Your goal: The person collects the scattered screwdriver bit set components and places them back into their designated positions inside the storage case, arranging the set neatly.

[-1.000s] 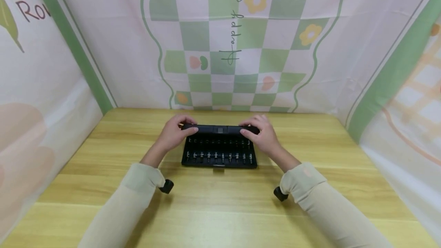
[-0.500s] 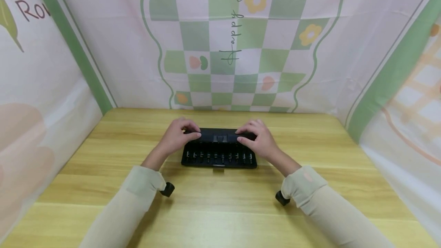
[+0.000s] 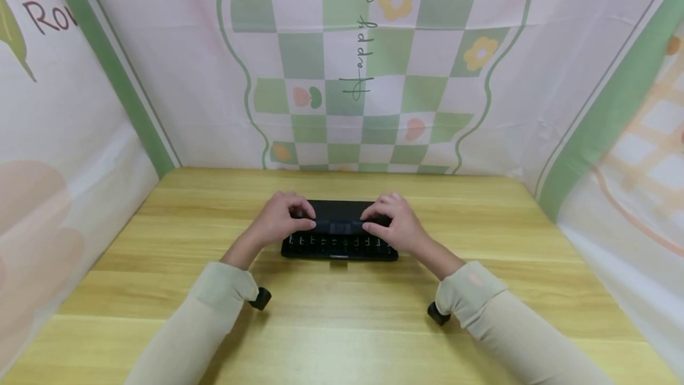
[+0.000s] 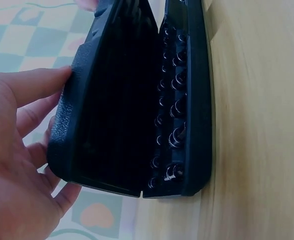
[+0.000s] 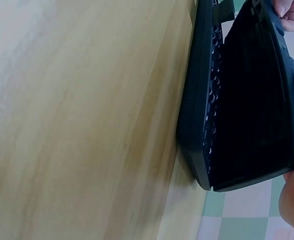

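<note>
A black hinged tool case point(image 3: 310, 254) lies on the table, its lid point(image 3: 339, 209) tilted partway down over the base. Rows of small shiny metal bits point(image 4: 177, 108) stand in the base. My left hand point(image 3: 278, 218) pinches the left part of the lid's front edge between thumb and fingers. On the right part of that edge, my right hand point(image 3: 401, 224) does the same. A latch tab point(image 3: 338, 264) juts from the base's front. From the head view the lid hides the back row of bits.
The case sits toward the back of a wooden table point(image 3: 342, 325). Behind it hangs a printed cloth point(image 3: 299, 55) with green checks, and more cloth hangs at both sides. A small black device point(image 3: 260, 299) shows at the left cuff, another point(image 3: 438, 314) at the right.
Both hands have swung the lid forward and down from nearly upright. Its top now shows, and the back row of bits has gone out of sight. The base has stayed put.
</note>
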`<move>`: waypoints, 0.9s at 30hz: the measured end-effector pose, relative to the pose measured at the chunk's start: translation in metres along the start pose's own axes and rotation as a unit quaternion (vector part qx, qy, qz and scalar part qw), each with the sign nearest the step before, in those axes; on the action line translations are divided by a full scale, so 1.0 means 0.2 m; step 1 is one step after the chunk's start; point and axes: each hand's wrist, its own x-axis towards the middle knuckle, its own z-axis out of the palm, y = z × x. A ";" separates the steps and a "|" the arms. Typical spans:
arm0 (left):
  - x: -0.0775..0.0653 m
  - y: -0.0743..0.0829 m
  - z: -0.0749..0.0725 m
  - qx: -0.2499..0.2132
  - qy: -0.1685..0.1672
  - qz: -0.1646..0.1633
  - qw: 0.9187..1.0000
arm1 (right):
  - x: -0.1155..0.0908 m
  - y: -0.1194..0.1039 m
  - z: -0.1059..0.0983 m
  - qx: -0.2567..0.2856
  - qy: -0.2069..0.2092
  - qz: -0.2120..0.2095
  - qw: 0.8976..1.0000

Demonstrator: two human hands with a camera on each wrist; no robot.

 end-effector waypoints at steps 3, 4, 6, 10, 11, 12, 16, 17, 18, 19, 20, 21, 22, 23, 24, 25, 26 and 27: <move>-0.01 0.01 0.00 0.009 -0.012 -0.009 1.000 | 0.00 0.00 0.01 0.002 -0.011 0.005 1.000; -0.01 0.01 0.01 0.012 -0.016 -0.015 1.000 | -0.01 0.00 0.01 0.003 -0.015 0.006 1.000; -0.01 0.00 0.01 0.021 -0.024 -0.021 0.999 | -0.01 -0.01 0.02 0.005 -0.022 0.009 1.000; -0.02 -0.01 0.03 0.036 -0.030 -0.022 0.999 | -0.02 -0.01 0.03 0.008 -0.038 0.016 0.999; -0.02 -0.01 0.04 0.040 -0.031 -0.020 0.999 | -0.02 -0.01 0.03 0.008 -0.041 0.017 0.999; -0.02 -0.02 0.04 0.044 -0.032 -0.018 0.998 | -0.02 -0.01 0.04 0.008 -0.044 0.017 0.999; -0.03 -0.02 0.05 0.058 -0.044 -0.017 0.997 | -0.03 -0.01 0.06 0.004 -0.057 0.014 0.998; -0.03 -0.02 0.06 0.061 -0.048 -0.017 0.997 | -0.03 -0.02 0.06 0.003 -0.060 0.014 0.998; -0.04 -0.02 0.06 0.064 -0.052 -0.019 0.996 | -0.04 -0.02 0.07 0.001 -0.064 0.014 0.998; -0.04 -0.03 0.06 0.067 -0.056 -0.021 0.996 | -0.04 -0.02 0.07 0.000 -0.066 0.015 0.998; -0.04 -0.03 0.07 0.071 -0.059 -0.021 0.995 | -0.04 -0.02 0.08 -0.002 -0.069 0.015 0.998; -0.04 -0.03 0.07 0.075 -0.063 -0.022 0.995 | -0.04 -0.02 0.08 -0.003 -0.072 0.017 0.997; -0.04 -0.03 0.07 0.077 -0.066 -0.024 0.995 | -0.04 -0.02 0.08 -0.006 -0.074 0.019 0.997; -0.04 -0.03 0.07 0.081 -0.068 -0.024 0.994 | -0.04 -0.02 0.09 -0.008 -0.076 0.020 0.997; -0.04 -0.03 0.08 0.085 -0.071 -0.023 0.994 | -0.04 -0.02 0.09 -0.011 -0.079 0.021 0.997; -0.04 -0.03 0.08 0.089 -0.074 -0.020 0.993 | -0.04 -0.02 0.09 -0.013 -0.081 0.022 0.996; -0.04 -0.03 0.08 0.092 -0.077 -0.018 0.993 | -0.04 -0.02 0.10 -0.016 -0.084 0.022 0.996; -0.04 -0.03 0.09 0.093 -0.081 -0.016 0.992 | -0.04 -0.02 0.10 -0.018 -0.086 0.022 0.996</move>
